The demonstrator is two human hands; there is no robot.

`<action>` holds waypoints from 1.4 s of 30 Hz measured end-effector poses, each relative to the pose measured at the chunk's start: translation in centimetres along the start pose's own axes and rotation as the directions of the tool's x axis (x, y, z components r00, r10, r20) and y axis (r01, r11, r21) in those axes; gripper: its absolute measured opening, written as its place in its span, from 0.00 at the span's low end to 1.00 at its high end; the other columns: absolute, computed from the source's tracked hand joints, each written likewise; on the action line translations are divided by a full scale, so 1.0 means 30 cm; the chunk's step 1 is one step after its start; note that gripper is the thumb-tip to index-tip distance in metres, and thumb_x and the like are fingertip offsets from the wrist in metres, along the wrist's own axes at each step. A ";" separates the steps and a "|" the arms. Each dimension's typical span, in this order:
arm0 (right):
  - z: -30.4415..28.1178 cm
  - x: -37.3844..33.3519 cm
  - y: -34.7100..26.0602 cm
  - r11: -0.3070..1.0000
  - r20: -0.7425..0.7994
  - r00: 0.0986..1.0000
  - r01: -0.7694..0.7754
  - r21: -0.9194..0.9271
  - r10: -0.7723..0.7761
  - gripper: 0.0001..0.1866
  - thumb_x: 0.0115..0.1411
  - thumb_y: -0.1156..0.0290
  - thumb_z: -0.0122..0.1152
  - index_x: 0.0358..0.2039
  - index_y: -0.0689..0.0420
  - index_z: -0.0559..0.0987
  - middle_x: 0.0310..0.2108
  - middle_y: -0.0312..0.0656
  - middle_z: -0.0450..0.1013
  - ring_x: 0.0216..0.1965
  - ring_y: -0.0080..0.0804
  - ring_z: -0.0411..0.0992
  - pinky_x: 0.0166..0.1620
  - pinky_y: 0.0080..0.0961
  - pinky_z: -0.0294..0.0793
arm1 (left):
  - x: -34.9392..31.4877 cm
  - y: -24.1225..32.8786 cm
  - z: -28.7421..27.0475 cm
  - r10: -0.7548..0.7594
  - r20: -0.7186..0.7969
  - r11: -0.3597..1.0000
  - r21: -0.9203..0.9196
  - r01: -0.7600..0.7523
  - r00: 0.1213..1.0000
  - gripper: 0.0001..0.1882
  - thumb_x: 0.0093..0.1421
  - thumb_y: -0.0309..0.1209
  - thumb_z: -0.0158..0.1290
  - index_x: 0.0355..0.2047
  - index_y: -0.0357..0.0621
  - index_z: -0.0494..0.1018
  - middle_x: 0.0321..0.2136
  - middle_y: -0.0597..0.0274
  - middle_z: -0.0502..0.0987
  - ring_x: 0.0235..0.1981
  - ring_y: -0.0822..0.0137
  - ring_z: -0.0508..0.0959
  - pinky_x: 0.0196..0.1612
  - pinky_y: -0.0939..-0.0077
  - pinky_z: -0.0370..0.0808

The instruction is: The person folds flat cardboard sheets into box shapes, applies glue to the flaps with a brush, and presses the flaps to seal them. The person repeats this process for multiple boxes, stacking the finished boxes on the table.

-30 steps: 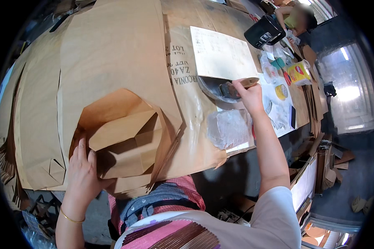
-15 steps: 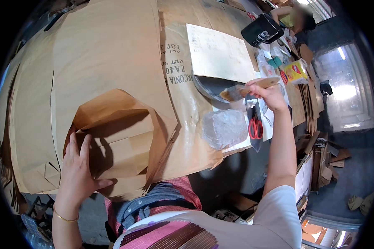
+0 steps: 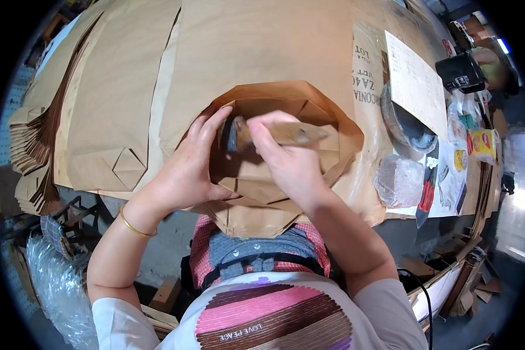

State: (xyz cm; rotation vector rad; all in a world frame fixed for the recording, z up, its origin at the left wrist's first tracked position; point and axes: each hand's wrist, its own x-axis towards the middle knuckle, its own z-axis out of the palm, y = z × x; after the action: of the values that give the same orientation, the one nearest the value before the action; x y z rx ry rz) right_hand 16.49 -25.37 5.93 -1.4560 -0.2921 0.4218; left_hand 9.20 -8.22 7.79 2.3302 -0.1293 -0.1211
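A brown paper bag [image 3: 338, 143] lies in front of me, its folded end spread out at the table's near edge. My left hand [image 3: 195, 154] rests against the left side of its opening, fingers and thumb apart and touching the paper. In my right hand [image 3: 286, 157] is a flat brush [image 3: 300, 133] with a wooden handle, gripped over the opening. The brush's bristle end points left toward my left fingers and is smeared by motion. Whether the bristles touch the paper I cannot tell.
Flat paper bags [image 3: 108, 116] lie in stacks to the left. On the right are a bowl [image 3: 394, 111] partly under a white board [image 3: 414, 81], a plastic-wrapped block [image 3: 398, 182], red-handled scissors [image 3: 427, 195], a yellow container [image 3: 483, 144] and a black bucket [image 3: 459, 71]. Another person [image 3: 496, 67] is at the far right.
My right hand has brought the brush from the bowl leftward over the bag's opening. The view has swung left. My left hand stays at the bag's left side.
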 end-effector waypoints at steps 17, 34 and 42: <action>-0.320 -0.115 -0.113 0.733 0.044 0.999 0.007 -0.680 0.031 0.04 0.53 0.74 0.62 0.26 0.61 0.80 0.23 0.35 0.76 0.25 0.17 0.72 0.31 0.21 0.72 | -0.013 0.004 0.034 -0.100 -0.017 0.993 0.068 0.101 0.995 0.49 0.35 0.29 0.69 0.59 0.39 0.57 0.51 0.43 0.66 0.53 0.44 0.68 0.55 0.60 0.69; -0.273 0.085 -0.122 0.613 0.627 0.770 0.554 -0.563 -0.120 0.10 0.53 0.73 0.65 0.36 0.59 0.80 0.27 0.44 0.74 0.29 0.39 0.73 0.34 0.28 0.72 | -0.012 -0.012 -0.003 -0.088 0.208 0.942 0.335 0.014 0.974 0.18 0.50 0.38 0.59 0.29 0.31 0.71 0.31 0.41 0.77 0.35 0.46 0.78 0.40 0.58 0.75; -0.243 -0.106 -0.165 0.882 -0.037 0.966 0.220 -0.416 -0.258 0.06 0.55 0.74 0.64 0.32 0.62 0.81 0.29 0.40 0.77 0.30 0.24 0.74 0.36 0.21 0.73 | 0.055 -0.078 0.121 -0.233 -0.211 0.929 0.240 0.281 0.949 0.04 0.54 0.24 0.55 0.26 0.34 0.73 0.24 0.43 0.75 0.29 0.44 0.76 0.34 0.56 0.73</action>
State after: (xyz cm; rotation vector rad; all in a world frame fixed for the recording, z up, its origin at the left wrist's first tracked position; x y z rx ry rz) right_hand 17.36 -33.61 10.31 -1.8173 -0.5039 0.0910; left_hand 10.50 -9.40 3.52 2.6060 0.2698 -0.0241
